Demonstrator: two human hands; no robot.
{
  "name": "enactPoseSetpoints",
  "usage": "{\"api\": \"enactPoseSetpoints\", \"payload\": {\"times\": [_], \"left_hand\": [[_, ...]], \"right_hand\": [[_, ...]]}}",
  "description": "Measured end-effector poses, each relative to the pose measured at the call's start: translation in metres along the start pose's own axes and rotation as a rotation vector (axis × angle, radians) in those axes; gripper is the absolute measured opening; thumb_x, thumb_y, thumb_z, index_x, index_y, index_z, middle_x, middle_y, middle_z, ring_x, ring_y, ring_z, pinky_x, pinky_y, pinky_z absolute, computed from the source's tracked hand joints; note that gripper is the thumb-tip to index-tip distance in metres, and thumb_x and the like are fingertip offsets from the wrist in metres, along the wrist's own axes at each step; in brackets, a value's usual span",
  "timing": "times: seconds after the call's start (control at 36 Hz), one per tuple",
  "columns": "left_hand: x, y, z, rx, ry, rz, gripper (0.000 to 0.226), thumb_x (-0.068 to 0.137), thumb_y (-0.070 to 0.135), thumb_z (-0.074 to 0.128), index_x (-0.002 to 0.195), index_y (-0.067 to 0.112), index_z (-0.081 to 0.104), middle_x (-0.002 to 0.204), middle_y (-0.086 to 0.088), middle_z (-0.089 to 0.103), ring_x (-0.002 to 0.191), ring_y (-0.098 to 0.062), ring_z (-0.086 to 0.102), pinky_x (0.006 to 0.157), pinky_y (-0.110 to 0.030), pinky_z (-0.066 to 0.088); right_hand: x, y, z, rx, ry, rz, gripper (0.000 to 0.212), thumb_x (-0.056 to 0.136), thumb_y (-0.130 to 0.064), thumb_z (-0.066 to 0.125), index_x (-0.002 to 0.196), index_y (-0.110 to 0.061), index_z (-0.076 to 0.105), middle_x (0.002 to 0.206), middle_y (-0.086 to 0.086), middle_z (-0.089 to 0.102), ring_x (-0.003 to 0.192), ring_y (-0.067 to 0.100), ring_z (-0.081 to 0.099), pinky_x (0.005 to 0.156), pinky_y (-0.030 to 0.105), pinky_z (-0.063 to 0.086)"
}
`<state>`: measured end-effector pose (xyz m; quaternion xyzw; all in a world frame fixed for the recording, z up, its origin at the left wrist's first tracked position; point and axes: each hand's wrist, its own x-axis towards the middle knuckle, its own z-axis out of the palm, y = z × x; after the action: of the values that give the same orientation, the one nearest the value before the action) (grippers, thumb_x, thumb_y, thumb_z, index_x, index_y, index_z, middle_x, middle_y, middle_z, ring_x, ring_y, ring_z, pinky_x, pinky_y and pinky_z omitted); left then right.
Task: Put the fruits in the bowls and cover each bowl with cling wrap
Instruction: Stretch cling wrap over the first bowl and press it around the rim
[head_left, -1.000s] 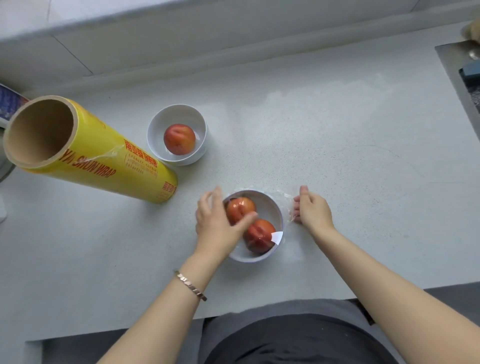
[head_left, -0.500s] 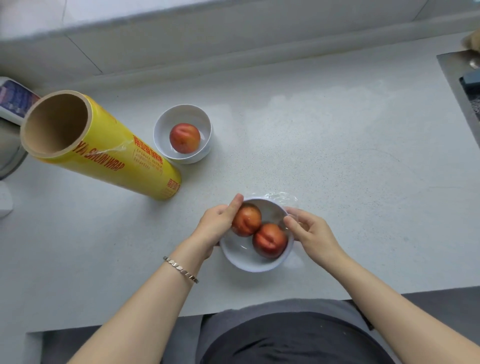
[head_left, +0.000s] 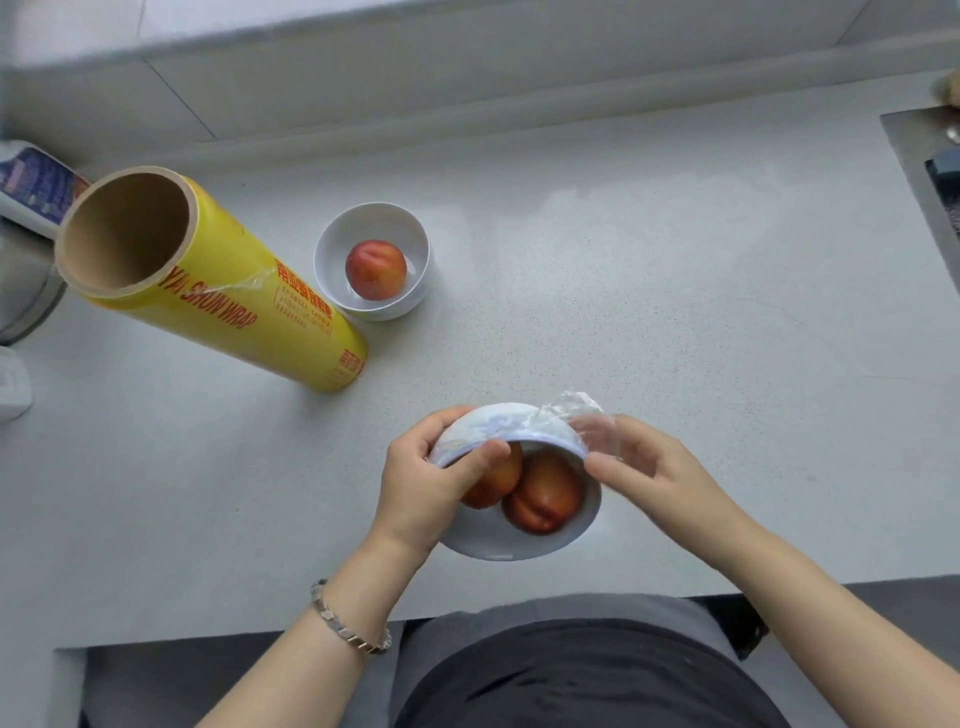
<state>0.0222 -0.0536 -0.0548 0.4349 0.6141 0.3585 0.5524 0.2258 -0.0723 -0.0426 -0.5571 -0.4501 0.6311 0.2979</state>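
Note:
A white bowl with two red peaches is tilted toward me near the counter's front edge. Cling wrap lies over its far side and bunches at the right rim. My left hand grips the bowl's left rim, thumb over the wrap. My right hand pinches the loose wrap at the right rim. A second white bowl farther back holds one peach and has no wrap on it. The yellow cling wrap roll lies left of it.
The white counter runs to a wall ledge at the back. A sink edge is at the far right. A blue-and-white packet and a metal pot edge sit at the far left.
The bowl has been lifted and tilted toward me. My left hand moved from the top of the fruit to the left rim, and my right hand took hold of the wrap.

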Motion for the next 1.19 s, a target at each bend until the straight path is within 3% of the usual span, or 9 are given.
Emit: {"api": "enactPoseSetpoints", "payload": {"times": [0.08, 0.14, 0.28, 0.47, 0.61, 0.78, 0.97, 1.08, 1.19], "left_hand": [[-0.006, 0.003, -0.003, 0.073, -0.005, 0.034, 0.052, 0.040, 0.052, 0.075, 0.087, 0.030, 0.066, 0.079, 0.018, 0.069, 0.077, 0.002, 0.062, 0.069, -0.011, 0.048], [-0.007, 0.005, -0.003, 0.122, -0.015, 0.053, 0.053, 0.038, 0.054, 0.075, 0.087, 0.034, 0.064, 0.083, 0.018, 0.068, 0.079, 0.004, 0.061, 0.072, -0.010, 0.047], [-0.008, 0.007, -0.004, 0.169, -0.050, 0.059, 0.054, 0.038, 0.056, 0.074, 0.086, 0.036, 0.063, 0.083, 0.020, 0.068, 0.080, 0.006, 0.060, 0.074, -0.010, 0.046], [-0.007, 0.008, -0.005, 0.167, -0.129, 0.041, 0.051, 0.037, 0.052, 0.075, 0.084, 0.037, 0.065, 0.082, 0.020, 0.069, 0.082, 0.004, 0.062, 0.076, -0.012, 0.046], [-0.002, 0.005, -0.009, 0.150, -0.191, 0.029, 0.040, 0.037, 0.049, 0.076, 0.076, 0.046, 0.071, 0.081, 0.019, 0.070, 0.084, -0.007, 0.064, 0.079, -0.024, 0.048], [-0.006, 0.013, -0.005, 0.151, -0.294, 0.110, 0.041, 0.041, 0.045, 0.074, 0.079, 0.057, 0.067, 0.079, 0.029, 0.067, 0.079, 0.008, 0.061, 0.077, -0.011, 0.047], [-0.009, 0.018, -0.004, 0.075, -0.270, 0.210, 0.054, 0.035, 0.062, 0.081, 0.087, 0.054, 0.068, 0.086, 0.023, 0.069, 0.085, 0.002, 0.062, 0.078, -0.021, 0.049], [-0.007, 0.023, -0.009, 0.141, -0.296, 0.319, 0.058, 0.044, 0.073, 0.075, 0.096, 0.051, 0.066, 0.094, 0.010, 0.067, 0.087, -0.012, 0.063, 0.077, -0.031, 0.051], [-0.006, 0.027, -0.010, 0.216, -0.315, 0.407, 0.061, 0.050, 0.074, 0.072, 0.102, 0.043, 0.065, 0.096, 0.015, 0.065, 0.089, -0.011, 0.063, 0.079, -0.024, 0.048]], "right_hand": [[0.001, -0.015, -0.002, 0.017, -0.002, 0.042, 0.038, 0.073, -0.054, 0.062, 0.092, -0.021, 0.070, 0.098, 0.000, 0.070, 0.091, 0.008, 0.063, 0.086, 0.023, 0.046], [0.006, -0.023, -0.003, 0.001, -0.008, 0.094, 0.045, 0.073, -0.061, 0.059, 0.085, -0.020, 0.071, 0.087, -0.004, 0.071, 0.080, 0.004, 0.061, 0.084, 0.023, 0.045], [0.016, -0.034, 0.000, -0.052, -0.059, 0.161, 0.023, 0.086, -0.035, 0.056, 0.072, -0.021, 0.068, 0.054, -0.019, 0.057, 0.054, -0.007, 0.050, 0.060, 0.005, 0.041], [0.023, -0.039, 0.005, 0.020, -0.022, 0.063, 0.019, 0.087, -0.018, 0.059, 0.071, -0.017, 0.068, 0.057, -0.016, 0.060, 0.052, -0.001, 0.047, 0.058, 0.007, 0.039], [0.024, -0.041, 0.005, 0.164, 0.163, -0.104, 0.021, 0.086, -0.005, 0.057, 0.067, -0.013, 0.065, 0.053, -0.008, 0.061, 0.052, 0.003, 0.052, 0.055, 0.013, 0.043], [0.033, -0.042, 0.013, 0.225, 0.390, -0.138, 0.018, 0.087, -0.007, 0.058, 0.070, -0.011, 0.062, 0.041, -0.010, 0.045, 0.031, 0.007, 0.039, 0.035, 0.017, 0.035], [0.044, -0.040, 0.014, 0.115, 0.414, -0.149, 0.019, 0.087, -0.014, 0.060, 0.070, -0.021, 0.062, 0.038, -0.017, 0.043, 0.033, 0.003, 0.034, 0.033, 0.014, 0.031], [0.047, -0.032, 0.012, 0.085, 0.408, -0.128, 0.021, 0.087, -0.014, 0.060, 0.068, -0.023, 0.061, 0.038, -0.018, 0.042, 0.034, 0.003, 0.035, 0.032, 0.013, 0.029], [0.050, -0.025, 0.015, 0.079, 0.364, -0.109, 0.023, 0.087, -0.013, 0.060, 0.066, -0.021, 0.060, 0.036, -0.015, 0.036, 0.034, 0.004, 0.031, 0.032, 0.014, 0.028]]}}
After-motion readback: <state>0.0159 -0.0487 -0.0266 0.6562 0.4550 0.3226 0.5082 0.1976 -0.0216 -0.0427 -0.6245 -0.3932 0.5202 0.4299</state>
